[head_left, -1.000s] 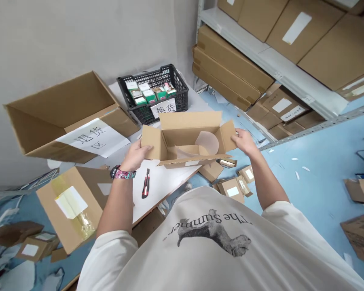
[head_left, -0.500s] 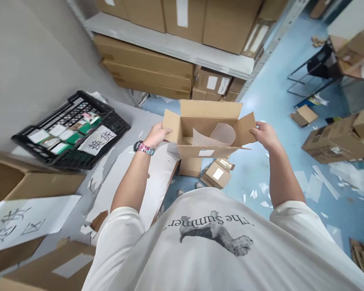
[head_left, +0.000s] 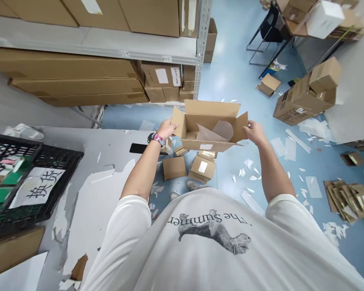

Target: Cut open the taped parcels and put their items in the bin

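Note:
Between my two hands hangs an open cardboard box point(head_left: 189, 144), held up above the floor with its flaps spread. My left hand point(head_left: 166, 128) pinches the left end flap, and my right hand point(head_left: 255, 132) grips the right end flap. Inside the box lies a curled sheet of translucent wrapping point(head_left: 216, 131); its exact material I cannot tell. A white label sits on the box's near side. On the grey table to the left, a black phone point(head_left: 138, 148) lies close to my left wrist.
A metal shelf rack point(head_left: 94, 43) with cardboard boxes stands ahead. Black crates point(head_left: 57, 153) with a paper sign rest on the table point(head_left: 109, 139) at left. Small boxes point(head_left: 202, 166) lie by my feet. Paper scraps litter the blue floor. Flattened cardboard point(head_left: 350, 200) is stacked at right.
My view has turned to the right, so the rack and crates have shifted left and the phone shows. Both hands keep hold of the box, which turned along with me.

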Available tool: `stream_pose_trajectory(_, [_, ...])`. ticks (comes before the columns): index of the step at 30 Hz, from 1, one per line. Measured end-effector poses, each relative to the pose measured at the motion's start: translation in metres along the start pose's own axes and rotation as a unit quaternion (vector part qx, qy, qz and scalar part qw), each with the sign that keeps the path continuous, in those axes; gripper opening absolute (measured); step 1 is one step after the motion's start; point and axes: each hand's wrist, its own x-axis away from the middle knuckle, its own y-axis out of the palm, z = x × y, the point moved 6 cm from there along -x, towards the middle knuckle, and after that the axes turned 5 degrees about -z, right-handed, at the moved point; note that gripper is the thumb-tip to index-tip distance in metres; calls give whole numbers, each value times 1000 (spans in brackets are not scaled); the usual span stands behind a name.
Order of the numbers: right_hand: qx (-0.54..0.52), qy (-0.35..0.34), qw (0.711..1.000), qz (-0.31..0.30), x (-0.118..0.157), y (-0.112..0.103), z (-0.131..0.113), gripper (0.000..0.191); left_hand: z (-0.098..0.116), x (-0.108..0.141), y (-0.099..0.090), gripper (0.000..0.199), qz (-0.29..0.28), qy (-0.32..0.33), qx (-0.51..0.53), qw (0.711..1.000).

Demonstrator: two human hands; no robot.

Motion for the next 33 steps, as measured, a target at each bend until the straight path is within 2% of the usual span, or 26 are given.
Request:
stream_pose_trajectory(3, [23, -8, 999, 24, -4, -6, 15, 46, 4, -13, 21, 37, 12, -2, -10, 1000])
stream_pose_trajectory(7, [17, -52, 998, 35, -4, -2, 12, 47, 7, -17, 31, 49, 27, 14, 4, 1000])
stream_pose_trajectory(12, [6, -100, 995, -24, 4, 31, -26, 43, 0, 1, 24, 52, 20, 64, 37, 997])
stream_pose_trajectory(16, [-11, -149, 985, -88, 9, 73, -76, 42, -26, 39, 8, 53, 20, 80, 76, 994])
stream_pose_trajectory(21, [-1, -235, 954, -188, 11, 149, -154, 42, -82, 116, -24, 47, 75, 85, 105, 988])
stream_pose_trajectory(25, [1, -327, 905, -271, 34, 230, -229, 48, -131, 199, -62, 44, 175, 85, 172, 966])
stream_pose_trajectory(29, [5, -410, 838, -360, 98, 316, -294, 51, -178, 296, -99, 34, 280, 69, 204, 936])
stream_pose_trajectory(33, [19, -464, 767, -443, 197, 394, -338, 49, -224, 392, -122, 33, 380, 64, 235, 892])
